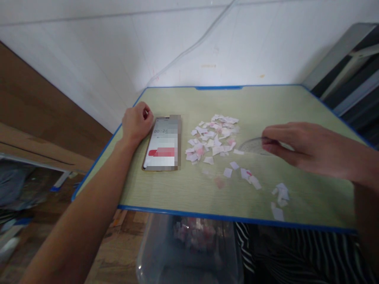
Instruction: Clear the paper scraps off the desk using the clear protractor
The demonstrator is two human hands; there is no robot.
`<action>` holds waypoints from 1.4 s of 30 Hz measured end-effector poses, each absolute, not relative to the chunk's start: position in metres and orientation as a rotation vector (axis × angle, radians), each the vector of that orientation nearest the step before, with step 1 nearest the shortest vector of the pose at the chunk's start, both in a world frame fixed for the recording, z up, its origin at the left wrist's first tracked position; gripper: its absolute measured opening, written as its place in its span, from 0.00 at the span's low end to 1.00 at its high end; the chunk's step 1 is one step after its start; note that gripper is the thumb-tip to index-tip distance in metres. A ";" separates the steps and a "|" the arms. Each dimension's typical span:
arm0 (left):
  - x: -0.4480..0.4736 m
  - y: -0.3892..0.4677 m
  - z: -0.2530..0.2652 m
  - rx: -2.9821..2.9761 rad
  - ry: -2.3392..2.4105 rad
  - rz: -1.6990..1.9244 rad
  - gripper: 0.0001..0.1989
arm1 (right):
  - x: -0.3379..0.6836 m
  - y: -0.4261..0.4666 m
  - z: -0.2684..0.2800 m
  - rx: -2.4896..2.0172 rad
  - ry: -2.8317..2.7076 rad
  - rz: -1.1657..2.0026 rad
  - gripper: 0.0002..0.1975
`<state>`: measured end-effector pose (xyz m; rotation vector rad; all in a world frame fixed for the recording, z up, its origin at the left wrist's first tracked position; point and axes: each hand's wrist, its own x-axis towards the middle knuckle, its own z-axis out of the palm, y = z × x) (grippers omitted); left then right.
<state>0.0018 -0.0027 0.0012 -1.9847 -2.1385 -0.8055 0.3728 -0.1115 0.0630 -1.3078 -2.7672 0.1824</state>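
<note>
My right hand [308, 148] is above the right half of the small table [266, 106], thumb and fingers pinched on the edge of a thin, see-through rounded piece [251, 146]. Its exact kind is blurred. To the left of that piece lies a loose heap of torn white and pink paper scraps [217, 136]. Several more scraps [250, 177] are scattered toward the near edge. My left hand [137, 122] rests curled at the table's left side, nothing visible in it. Right beside it lies a phone [161, 138] with a timer on its screen.
Below the near edge stands a clear plastic bin [189, 252] with paper scraps inside. A white wall [177, 47] with a cable [195, 43] rises behind the table. Brown panels [35, 102] are at left, a grey metal frame [340, 59] at right.
</note>
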 end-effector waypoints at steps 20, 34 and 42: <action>0.000 -0.001 -0.001 -1.987 -2.105 -0.817 0.08 | 0.370 -0.117 0.064 -1.259 -2.856 0.447 0.13; 0.000 -0.001 -0.001 -1.996 -2.110 -0.814 0.08 | 0.360 -0.120 0.066 -1.058 -2.824 0.565 0.13; 0.003 -0.003 0.002 -1.994 -2.148 -0.792 0.09 | 0.360 -0.119 0.063 -1.051 -2.897 0.520 0.13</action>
